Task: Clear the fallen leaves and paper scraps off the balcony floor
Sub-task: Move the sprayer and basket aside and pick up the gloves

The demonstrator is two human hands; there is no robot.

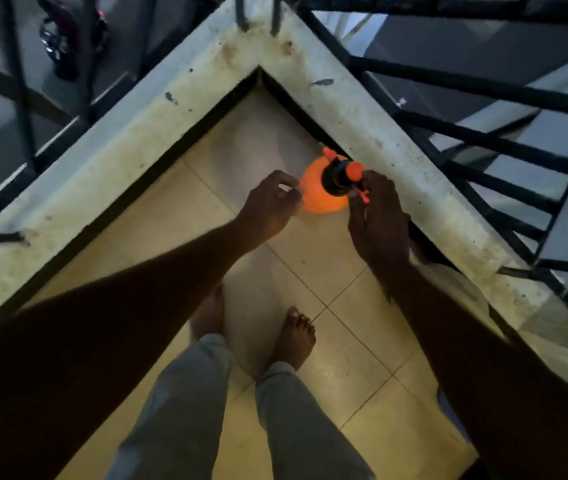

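Note:
An orange pressure sprayer (317,195) with a black and orange pump head stands on the tiled balcony floor (268,133), in the corner by the low wall. My left hand (270,206) is just left of the bottle. Its fingers are curled and seem to pinch a small pale scrap (295,192) against the bottle's side. My right hand (379,220) reaches in from the right with fairly straight fingers, and the fingertips touch the sprayer's orange lever (364,195). A dark leaf-like bit (322,82) lies on the wall top.
A stained concrete wall top (137,147) forms a V round the corner, with black metal railings (504,143) above it. My bare feet (294,337) stand on the tiles behind the sprayer. Something pale (462,289) lies against the right wall, partly hidden by my forearm.

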